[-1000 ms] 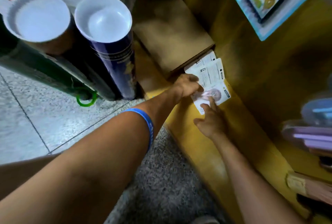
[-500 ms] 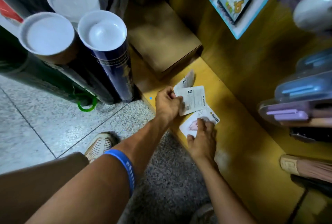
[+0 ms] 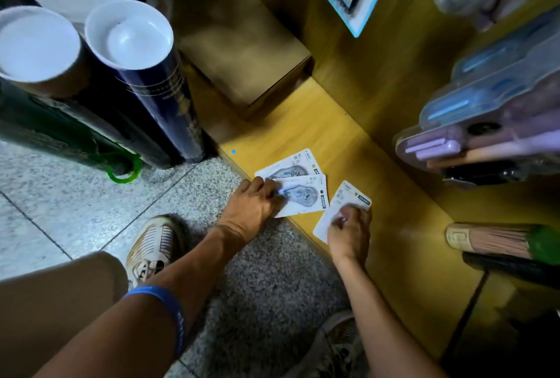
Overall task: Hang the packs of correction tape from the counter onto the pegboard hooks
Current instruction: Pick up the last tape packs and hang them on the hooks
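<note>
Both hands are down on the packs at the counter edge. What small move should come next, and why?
Probably lift the single pack with the right hand, which already grips it apart from the two overlapping packs under the left hand. None is on a hook yet.

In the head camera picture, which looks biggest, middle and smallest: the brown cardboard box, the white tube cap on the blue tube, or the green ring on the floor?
1. Brown cardboard box, the biggest.
2. White tube cap. It sits nearer the camera, so it may look larger than it really is.
3. Green ring, clearly the smallest.
</note>
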